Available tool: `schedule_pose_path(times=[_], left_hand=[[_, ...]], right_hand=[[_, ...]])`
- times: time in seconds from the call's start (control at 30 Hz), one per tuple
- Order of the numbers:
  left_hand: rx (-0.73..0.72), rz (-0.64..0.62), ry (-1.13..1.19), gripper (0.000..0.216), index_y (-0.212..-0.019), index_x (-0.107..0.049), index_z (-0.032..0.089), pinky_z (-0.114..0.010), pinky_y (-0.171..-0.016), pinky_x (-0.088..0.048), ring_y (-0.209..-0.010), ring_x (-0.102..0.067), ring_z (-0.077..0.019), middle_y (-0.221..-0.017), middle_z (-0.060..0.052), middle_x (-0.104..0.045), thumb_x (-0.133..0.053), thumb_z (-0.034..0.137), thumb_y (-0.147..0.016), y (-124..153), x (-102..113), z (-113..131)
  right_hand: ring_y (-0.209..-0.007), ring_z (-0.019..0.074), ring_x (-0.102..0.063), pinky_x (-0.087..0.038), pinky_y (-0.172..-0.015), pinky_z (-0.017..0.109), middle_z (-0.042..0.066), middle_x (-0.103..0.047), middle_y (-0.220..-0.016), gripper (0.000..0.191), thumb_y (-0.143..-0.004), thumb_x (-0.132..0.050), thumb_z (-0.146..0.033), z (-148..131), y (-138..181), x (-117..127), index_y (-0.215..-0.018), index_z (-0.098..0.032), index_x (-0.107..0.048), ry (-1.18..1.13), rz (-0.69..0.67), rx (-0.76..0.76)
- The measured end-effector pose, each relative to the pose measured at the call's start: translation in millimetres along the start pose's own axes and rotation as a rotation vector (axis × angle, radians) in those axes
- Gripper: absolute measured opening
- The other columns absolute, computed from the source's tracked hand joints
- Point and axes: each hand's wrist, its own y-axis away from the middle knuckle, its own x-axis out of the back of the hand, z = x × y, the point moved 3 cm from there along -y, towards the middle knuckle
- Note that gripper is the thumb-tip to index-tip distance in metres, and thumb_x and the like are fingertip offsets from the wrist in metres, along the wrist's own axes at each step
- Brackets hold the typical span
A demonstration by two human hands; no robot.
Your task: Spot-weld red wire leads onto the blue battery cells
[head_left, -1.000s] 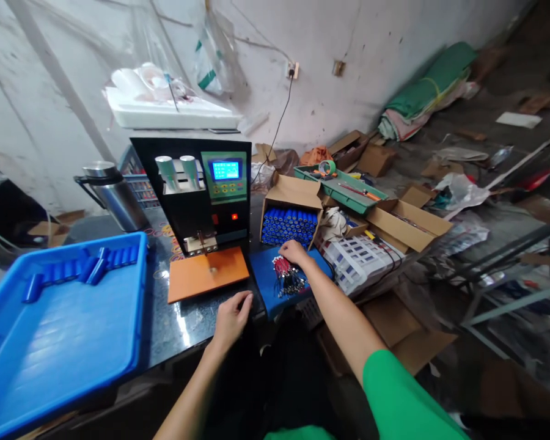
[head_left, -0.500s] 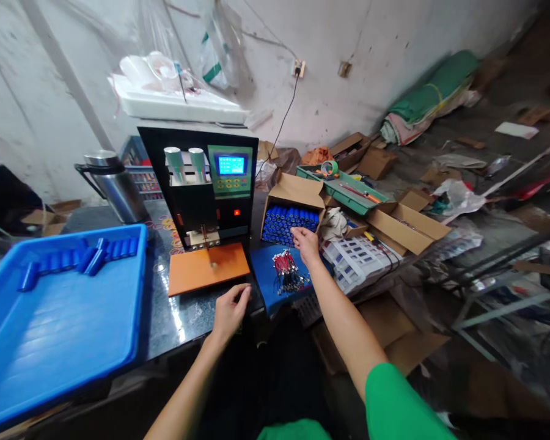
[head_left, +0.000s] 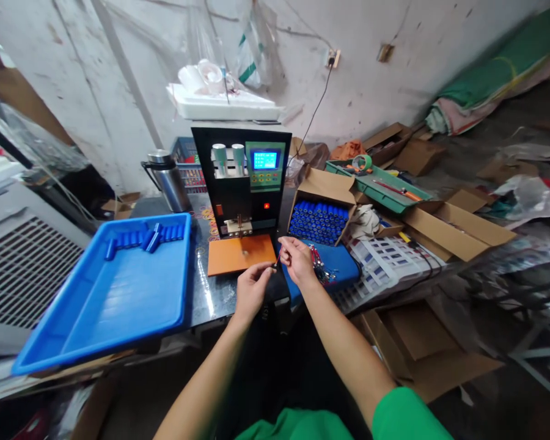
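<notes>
A short, thin wire lead with a red strand [head_left: 279, 255] spans the gap between my two hands. My right hand [head_left: 299, 261] pinches its upper end between thumb and fingertips. The fingers of my left hand [head_left: 252, 288] are pinched at its lower, dark end. Just behind my hands is the orange plate [head_left: 224, 256] of a black spot welder [head_left: 231, 201] with a lit blue display. Beside my right hand, a pile of red and black wire leads [head_left: 319, 269] lies on a blue surface [head_left: 343, 263], partly covered by the hand.
Blue cylindrical battery cells [head_left: 318, 221] fill a cardboard box [head_left: 327, 183] behind my right hand. More cells [head_left: 152, 238] lie at the back of a blue tray [head_left: 186, 275] on the left. A steel jug [head_left: 168, 183], green tray [head_left: 380, 189] and white plastic basket [head_left: 380, 263] stand around.
My right hand has come left, away from the wire pile and cell box, with a wire lead in it. It now meets my left hand before the orange plate. The view has turned left.
</notes>
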Motion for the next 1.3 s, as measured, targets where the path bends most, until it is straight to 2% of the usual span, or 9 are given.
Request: schedule_pose_path(times=[0.13,0.27,0.4,0.7,0.97,1.07,1.3], left_hand=[[0.03,0.036,0.055,0.031,-0.095,-0.072,0.015,-0.033,-0.072,-0.056,-0.075,-0.07,-0.0197,-0.084,-0.009,-0.077,-0.07,0.041,-0.077,9,14,-7],[0.066,-0.002,0.066,0.031,-0.093,-0.072,0.015,-0.026,-0.06,-0.05,-0.064,-0.064,-0.015,-0.082,-0.008,-0.076,-0.072,0.041,-0.077,20,12,-7],[0.13,0.005,0.093,0.034,-0.088,-0.071,0.014,-0.024,-0.052,-0.043,-0.054,-0.056,-0.0117,-0.077,-0.007,-0.075,-0.07,0.046,-0.079,24,11,-6],[0.117,0.127,0.098,0.03,-0.079,-0.074,0.015,-0.025,-0.058,-0.045,-0.059,-0.056,-0.0128,-0.07,-0.005,-0.072,-0.072,0.045,-0.075,20,30,-4],[0.168,0.111,0.198,0.028,-0.074,-0.071,0.015,-0.024,-0.059,-0.045,-0.059,-0.056,-0.0118,-0.067,-0.003,-0.069,-0.073,0.043,-0.076,23,36,-14],[0.17,0.171,0.231,0.022,-0.068,-0.069,0.016,-0.025,-0.061,-0.045,-0.059,-0.057,-0.0123,-0.063,-0.002,-0.066,-0.073,0.037,-0.073,22,39,-17],[0.067,0.317,0.205,0.014,-0.062,-0.06,0.018,-0.025,-0.063,-0.046,-0.06,-0.053,-0.0117,-0.061,0.001,-0.058,-0.064,0.027,-0.071,18,48,-11]], right_hand=[[-0.046,0.0032,-0.036,-0.023,-0.038,0.017,-0.008,-0.045,-0.059,0.03,-0.064,-0.08,-0.038,18,6,-8,-0.078,-0.017,-0.064,-0.045,0.009,-0.079],[-0.045,0.0035,-0.037,-0.024,-0.038,0.016,-0.008,-0.045,-0.056,0.033,-0.065,-0.08,-0.041,33,11,-11,-0.078,-0.018,-0.06,-0.027,0.097,-0.053],[-0.043,0.0032,-0.035,-0.024,-0.039,0.017,-0.008,-0.046,-0.052,0.034,-0.066,-0.08,-0.043,40,17,-14,-0.075,-0.018,-0.059,0.01,0.105,-0.025],[-0.044,0.0037,-0.037,-0.025,-0.039,0.017,-0.008,-0.046,-0.053,0.036,-0.066,-0.081,-0.044,47,26,-21,-0.075,-0.018,-0.058,-0.016,0.065,-0.054],[-0.045,0.004,-0.037,-0.026,-0.04,0.017,-0.007,-0.047,-0.054,0.032,-0.068,-0.081,-0.04,54,29,-32,-0.075,-0.017,-0.06,-0.072,0.028,-0.085],[-0.045,0.004,-0.038,-0.026,-0.039,0.016,-0.007,-0.047,-0.054,0.032,-0.066,-0.082,-0.039,57,30,-32,-0.075,-0.017,-0.062,-0.086,-0.003,-0.115],[-0.047,0.0046,-0.039,-0.026,-0.039,0.016,-0.007,-0.047,-0.056,0.03,-0.066,-0.082,-0.037,64,33,-30,-0.076,-0.017,-0.062,-0.096,-0.049,-0.173]])
